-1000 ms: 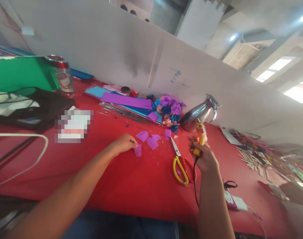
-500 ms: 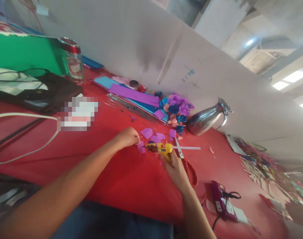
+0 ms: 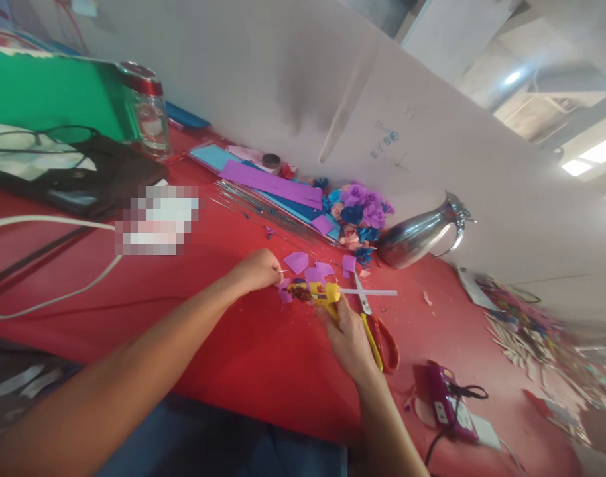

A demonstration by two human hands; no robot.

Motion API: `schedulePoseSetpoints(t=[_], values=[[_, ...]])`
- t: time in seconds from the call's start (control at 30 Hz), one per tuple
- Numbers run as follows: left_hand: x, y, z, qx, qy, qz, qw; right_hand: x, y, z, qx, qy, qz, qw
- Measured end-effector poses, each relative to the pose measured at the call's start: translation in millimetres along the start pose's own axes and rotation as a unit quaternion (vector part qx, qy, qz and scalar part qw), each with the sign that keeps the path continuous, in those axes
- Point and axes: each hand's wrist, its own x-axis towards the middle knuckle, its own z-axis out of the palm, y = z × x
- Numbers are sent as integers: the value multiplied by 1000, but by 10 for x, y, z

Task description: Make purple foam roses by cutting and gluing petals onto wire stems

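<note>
My right hand (image 3: 347,331) is wrapped round the handle of a yellow glue gun (image 3: 327,291), whose dark, grimy nozzle end points left and a clear glue stick (image 3: 375,292) sticks out of its back. Just left of the nozzle, my left hand (image 3: 260,270) is pinched on a thin pale wire (image 3: 283,271), only its tip showing. Below those fingertips is a purple paper piece (image 3: 285,291); whether they touch it I cannot tell. More cut purple paper pieces (image 3: 297,262) lie behind the gun. Scissors (image 3: 375,338) with red and yellow handles rest beside my right hand.
Paper flowers (image 3: 355,212), a purple paper strip (image 3: 273,185) and thin wires (image 3: 253,205) lie at the back of the red table (image 3: 263,364). A steel jug (image 3: 417,235) leans rightward in view. A purple power strip (image 3: 449,401) is at right, a glass bottle (image 3: 151,116) at left.
The view has shifted slightly. The glue gun has come a little closer to my left hand, and more of the scissors' handles shows beside my right hand. Both grips are unchanged.
</note>
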Motion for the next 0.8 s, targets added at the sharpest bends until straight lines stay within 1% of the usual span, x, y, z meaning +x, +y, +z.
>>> schedulePoseSetpoints(t=[0.17,0.33,0.5,0.67,0.8], values=[[18,-19,2,17,1,10,1000,9,9,11,-1,6,8,1000],[23,-10,-3,23,-1,10,1000,11,19,20,9,-11,3,1000],[20,2,-11,27,-3,11,1000,6,18,8,11,1,5,1000],[40,-31,4,19,-5,17,1000,-9,5,9,17,-3,-9,1000],[52,-45,10,20,-4,22,1000,-3,37,9,29,4,-1,1000]])
